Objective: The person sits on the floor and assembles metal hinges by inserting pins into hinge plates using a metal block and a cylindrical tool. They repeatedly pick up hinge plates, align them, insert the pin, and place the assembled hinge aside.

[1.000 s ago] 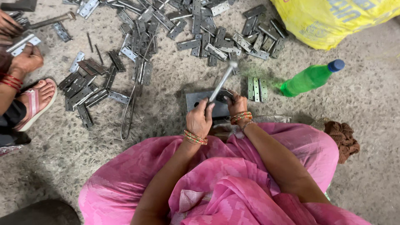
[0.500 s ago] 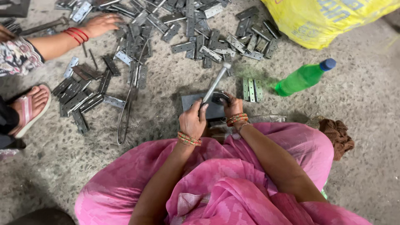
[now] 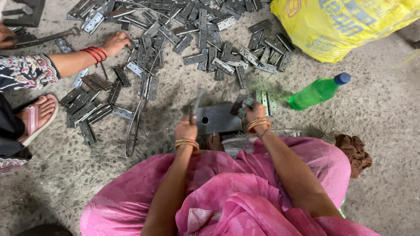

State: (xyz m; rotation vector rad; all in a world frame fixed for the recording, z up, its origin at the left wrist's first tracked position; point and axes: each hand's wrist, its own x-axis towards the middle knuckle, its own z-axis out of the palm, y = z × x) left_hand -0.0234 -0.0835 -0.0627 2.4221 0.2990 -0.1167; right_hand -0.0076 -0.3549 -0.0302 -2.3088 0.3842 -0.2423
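Observation:
My left hand (image 3: 186,130) grips the handle of a metal hammer (image 3: 197,99), which is blurred and raised over the left end of a dark steel block (image 3: 218,119) with a round hole. At the block's right end, my right hand (image 3: 253,114) pinches a small grey hinge (image 3: 243,106). Both wrists carry bangles. My pink-clad lap fills the lower frame.
A heap of grey metal hinges (image 3: 205,26) covers the concrete floor ahead. Another person's hand (image 3: 116,43) reaches into it at the left, and their sandalled foot (image 3: 37,114) is nearby. A green bottle (image 3: 317,91), yellow sack (image 3: 345,26), brown cloth (image 3: 354,150) and bent wire (image 3: 138,109) lie around.
The hammer has swung from leaning right over the block to the left side. My right hand shifted to the block's right end. The other person's hand reached further into the hinge heap.

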